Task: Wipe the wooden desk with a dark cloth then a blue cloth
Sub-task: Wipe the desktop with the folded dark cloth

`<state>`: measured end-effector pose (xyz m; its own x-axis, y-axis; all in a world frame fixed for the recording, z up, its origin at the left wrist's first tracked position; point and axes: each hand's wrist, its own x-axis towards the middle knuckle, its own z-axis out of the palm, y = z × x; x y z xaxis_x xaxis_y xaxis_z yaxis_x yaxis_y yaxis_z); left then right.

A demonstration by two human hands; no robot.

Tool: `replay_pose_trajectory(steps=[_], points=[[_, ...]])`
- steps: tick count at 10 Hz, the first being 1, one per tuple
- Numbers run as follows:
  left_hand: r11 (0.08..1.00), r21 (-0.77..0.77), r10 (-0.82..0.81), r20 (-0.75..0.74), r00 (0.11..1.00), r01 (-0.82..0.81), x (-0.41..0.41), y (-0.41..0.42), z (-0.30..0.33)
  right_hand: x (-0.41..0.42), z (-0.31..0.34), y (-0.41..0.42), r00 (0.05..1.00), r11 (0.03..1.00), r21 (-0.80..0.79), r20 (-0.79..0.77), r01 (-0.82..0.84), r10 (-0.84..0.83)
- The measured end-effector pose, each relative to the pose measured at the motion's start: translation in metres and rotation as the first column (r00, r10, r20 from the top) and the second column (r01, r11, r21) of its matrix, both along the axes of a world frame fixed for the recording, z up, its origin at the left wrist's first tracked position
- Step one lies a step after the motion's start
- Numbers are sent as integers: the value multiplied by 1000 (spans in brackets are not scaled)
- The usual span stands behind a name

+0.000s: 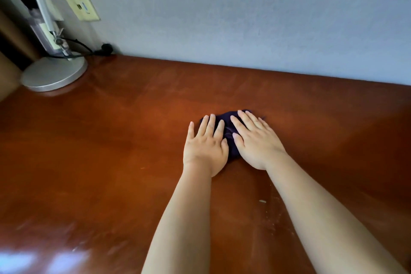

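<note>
A dark, bunched cloth [229, 128] lies on the glossy wooden desk [111, 151], right of its middle. My left hand [205, 143] presses flat on the cloth's left part, fingers straight and spread. Beside it, my right hand [255, 138] lies flat over the right part, fingers straight. Most of the cloth is hidden under both palms. No blue cloth is in view.
A silver lamp with a round base [54, 73] stands at the desk's back left corner, its black cable [89, 50] running to the wall. The pale wall [244, 18] bounds the far edge. Small crumbs [262, 201] lie near my right forearm.
</note>
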<state>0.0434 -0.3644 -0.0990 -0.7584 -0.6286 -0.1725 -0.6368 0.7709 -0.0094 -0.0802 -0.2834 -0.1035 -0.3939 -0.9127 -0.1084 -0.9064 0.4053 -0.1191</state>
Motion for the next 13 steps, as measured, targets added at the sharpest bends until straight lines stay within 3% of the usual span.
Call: replay_pose_trajectory(steps=[6, 10, 13], points=[[996, -67, -55, 43, 998, 58, 105, -7, 0, 119, -1, 2, 996, 996, 6, 15, 85, -85], [981, -55, 187, 41, 981, -185, 156, -66, -2, 153, -3, -89, 993, 992, -38, -3, -121, 121], [970, 24, 243, 0, 970, -243, 193, -30, 1, 188, -2, -58, 988, 987, -27, -1, -155, 155]])
